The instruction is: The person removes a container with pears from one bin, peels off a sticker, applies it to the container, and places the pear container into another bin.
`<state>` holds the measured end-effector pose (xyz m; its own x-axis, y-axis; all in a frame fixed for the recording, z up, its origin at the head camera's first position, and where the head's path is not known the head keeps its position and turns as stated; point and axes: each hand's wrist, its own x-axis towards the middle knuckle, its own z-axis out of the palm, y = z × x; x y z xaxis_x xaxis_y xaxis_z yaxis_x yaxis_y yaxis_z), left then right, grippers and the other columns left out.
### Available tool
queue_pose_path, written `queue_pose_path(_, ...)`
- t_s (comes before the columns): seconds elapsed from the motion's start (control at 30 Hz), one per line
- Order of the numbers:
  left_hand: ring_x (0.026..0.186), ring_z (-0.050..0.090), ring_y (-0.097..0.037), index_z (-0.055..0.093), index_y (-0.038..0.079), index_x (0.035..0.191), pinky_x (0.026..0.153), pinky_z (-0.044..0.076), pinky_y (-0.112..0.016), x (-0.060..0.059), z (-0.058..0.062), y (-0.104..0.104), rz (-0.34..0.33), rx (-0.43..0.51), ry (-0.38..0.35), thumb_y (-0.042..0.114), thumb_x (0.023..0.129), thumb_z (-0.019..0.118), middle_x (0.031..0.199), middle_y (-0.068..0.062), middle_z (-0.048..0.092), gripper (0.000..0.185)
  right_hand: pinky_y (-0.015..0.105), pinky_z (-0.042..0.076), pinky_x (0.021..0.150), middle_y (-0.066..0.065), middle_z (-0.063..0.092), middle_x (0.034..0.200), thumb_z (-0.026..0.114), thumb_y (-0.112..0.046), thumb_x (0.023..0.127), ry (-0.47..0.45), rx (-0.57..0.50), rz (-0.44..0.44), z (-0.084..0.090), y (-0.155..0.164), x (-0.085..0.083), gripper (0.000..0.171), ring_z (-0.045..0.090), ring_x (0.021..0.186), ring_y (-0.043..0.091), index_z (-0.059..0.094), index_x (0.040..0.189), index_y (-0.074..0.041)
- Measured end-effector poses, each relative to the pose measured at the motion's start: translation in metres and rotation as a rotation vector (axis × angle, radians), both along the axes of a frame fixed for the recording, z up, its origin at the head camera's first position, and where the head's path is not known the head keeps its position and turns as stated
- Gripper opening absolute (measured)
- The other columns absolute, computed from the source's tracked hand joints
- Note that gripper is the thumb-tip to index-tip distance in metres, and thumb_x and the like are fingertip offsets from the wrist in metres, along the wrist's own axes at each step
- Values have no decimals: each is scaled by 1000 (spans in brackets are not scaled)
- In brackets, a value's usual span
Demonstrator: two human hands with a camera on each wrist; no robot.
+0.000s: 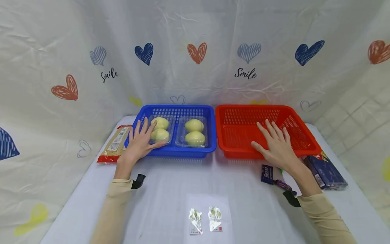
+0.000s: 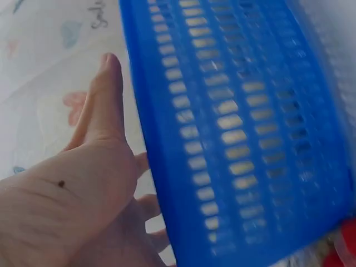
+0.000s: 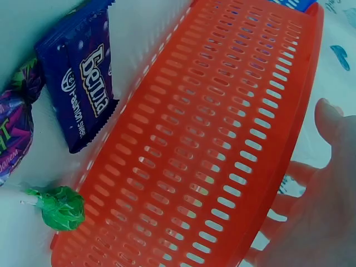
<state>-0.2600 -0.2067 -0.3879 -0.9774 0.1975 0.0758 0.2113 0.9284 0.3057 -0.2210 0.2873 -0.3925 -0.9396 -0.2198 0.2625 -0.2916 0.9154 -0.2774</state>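
A blue basket (image 1: 176,110) stands at the back of the white table and holds two clear trays (image 1: 206,134) of yellow-green fruit. My left hand (image 1: 141,142) lies open over the basket's front left corner, fingers spread; the left wrist view shows the blue slotted wall (image 2: 233,133) beside the thumb. A red basket (image 1: 268,112) stands empty to its right. My right hand (image 1: 275,144) rests open on the red front rim, fingers reaching inside; the right wrist view shows the red wall (image 3: 211,139) close up.
A packet of noodles (image 1: 114,145) lies left of the blue basket. A small blue Beruna wrapper (image 1: 267,174), a purple candy (image 3: 14,133) and a green-wrapped lollipop (image 3: 60,207) lie by the red basket, dark blue packs (image 1: 327,171) at far right. Two small sachets (image 1: 204,219) lie near the front edge.
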Motion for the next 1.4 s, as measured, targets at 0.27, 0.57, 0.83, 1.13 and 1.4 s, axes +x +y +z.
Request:
queue_pose_path(0.27,157,-8,-55,7,20,167,123,-2,-74,3,-4,-9,17,27,-101,71,93,56,171,-27,-9,103,70,-10,124,27,16,170,56,-52,100,-35,-22,19,0,-2,-3,81,9,157,49,25,164,-14)
queue_pose_path(0.57,156,-12,-54,9,10,166,127,-4,-67,7,3,-10,93,-7,-177,73,94,53,167,-36,-11,105,72,1,124,25,16,170,59,-50,99,-28,-24,94,8,-24,-21,77,11,157,49,32,161,-12)
queue_pose_path(0.83,157,-15,-52,7,11,166,127,-6,-66,5,0,-15,119,-26,-188,78,92,48,167,-34,-14,108,69,7,125,19,20,171,56,-53,100,-101,33,221,45,-86,-66,77,15,158,46,30,163,-16)
queue_pose_path(1.13,157,-14,-51,10,10,166,127,-7,-65,0,-2,-6,109,-22,-178,80,92,47,168,-33,-13,108,62,21,128,14,34,167,53,-53,103,-340,202,468,72,-166,-129,71,27,158,37,36,160,-13)
queue_pose_path(1.4,157,-14,-52,15,8,165,127,-7,-66,7,-3,-9,121,-28,-175,78,92,49,167,-35,-13,106,50,16,132,11,19,173,50,-59,103,-660,307,400,74,-218,-175,83,15,162,30,21,165,-12)
